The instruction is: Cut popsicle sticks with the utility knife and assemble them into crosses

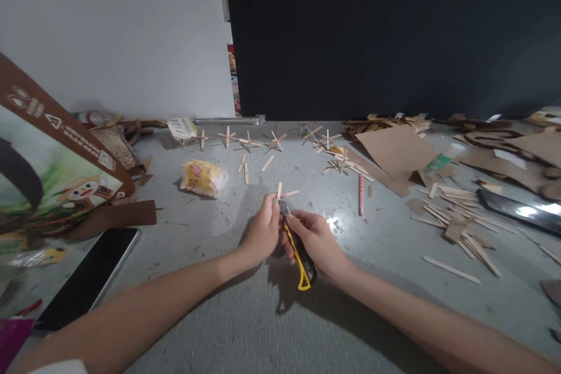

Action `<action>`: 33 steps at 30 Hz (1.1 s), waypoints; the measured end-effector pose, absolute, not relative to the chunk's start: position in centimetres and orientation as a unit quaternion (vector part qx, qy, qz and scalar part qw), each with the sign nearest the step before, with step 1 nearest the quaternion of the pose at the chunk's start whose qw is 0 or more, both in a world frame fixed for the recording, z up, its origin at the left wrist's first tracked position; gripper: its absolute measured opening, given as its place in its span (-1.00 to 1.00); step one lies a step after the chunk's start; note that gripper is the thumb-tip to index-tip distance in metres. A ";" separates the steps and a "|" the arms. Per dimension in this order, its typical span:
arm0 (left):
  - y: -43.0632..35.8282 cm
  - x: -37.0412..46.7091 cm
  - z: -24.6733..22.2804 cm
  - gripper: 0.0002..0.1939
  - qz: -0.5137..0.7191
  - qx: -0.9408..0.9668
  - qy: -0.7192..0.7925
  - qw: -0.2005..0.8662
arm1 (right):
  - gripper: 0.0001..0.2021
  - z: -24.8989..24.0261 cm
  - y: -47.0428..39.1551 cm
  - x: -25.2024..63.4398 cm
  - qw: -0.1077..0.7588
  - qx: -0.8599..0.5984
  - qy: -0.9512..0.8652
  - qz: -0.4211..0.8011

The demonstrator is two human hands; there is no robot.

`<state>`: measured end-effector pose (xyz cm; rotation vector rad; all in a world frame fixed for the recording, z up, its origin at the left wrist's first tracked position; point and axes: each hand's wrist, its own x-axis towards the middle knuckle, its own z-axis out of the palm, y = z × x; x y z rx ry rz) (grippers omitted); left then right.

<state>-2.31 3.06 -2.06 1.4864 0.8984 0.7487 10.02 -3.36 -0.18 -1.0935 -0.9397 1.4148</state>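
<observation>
Near the middle of the grey table, my left hand (263, 227) is closed on a small piece of crossed wooden sticks (279, 191), whose ends stick out past the fingertips. My right hand (319, 241) grips a black and yellow utility knife (301, 257). The knife's metal tip is at the sticks, beside my left fingertips; whether it touches them is too small to tell. Beyond my hands, several small crossed-stick pieces (249, 141) stand in a row, with loose short sticks (246, 172) in front of them.
A yellow packet (204, 178) and a phone (87, 280) lie left, beside a printed carton (65, 158). To the right are a red striped stick (361, 194), brown cardboard (397, 155), a green glue tube (445, 158), scattered wooden sticks (451, 269) and a dark shiny object (521, 211).
</observation>
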 end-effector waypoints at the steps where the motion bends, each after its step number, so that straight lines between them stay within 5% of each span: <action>1: 3.1 -2.3 -2.1 -0.60 0.321 0.637 0.383 0.586 | -0.50 -0.1 -3.4 10.0 0.535 -0.457 -0.387 0.596; 33: 3.3 -2.4 -2.0 -0.60 0.336 0.635 0.396 0.571 | -0.54 -0.4 -2.8 11.5 0.515 -0.419 -0.372 0.649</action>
